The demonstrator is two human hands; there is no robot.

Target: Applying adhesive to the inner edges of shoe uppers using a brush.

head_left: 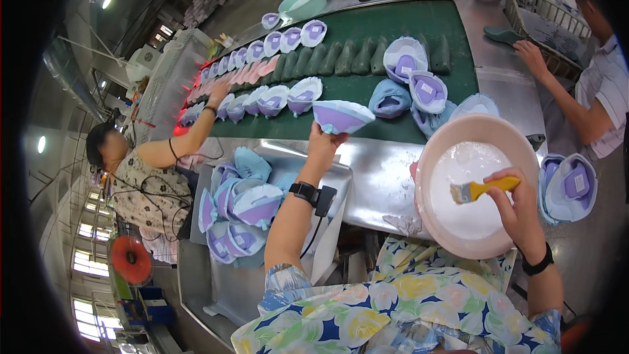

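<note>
My left hand (321,151) is closed on the lower edge of a purple and light-blue shoe upper (342,118), raised over the near edge of the green conveyor belt (429,26). A yellow-handled brush (483,189) is gripped in my right hand (517,204). Its bristles hang over a pale pink basin (429,157) that contains white liquid (462,226). Beyond the basin, several more uppers (405,60) lie loosely at the belt's near right. To the left of my left forearm, a pile of uppers (246,203) fills part of a metal tray (196,275).
Rows of uppers (290,39), dark foot-shaped forms (334,59) and pink pieces (255,72) line the belt. A co-worker (154,174) reaches over its left end. Another person's hand (529,58) is near a dark green sole-shaped piece (503,35). A metal table edge (377,183) borders the basin.
</note>
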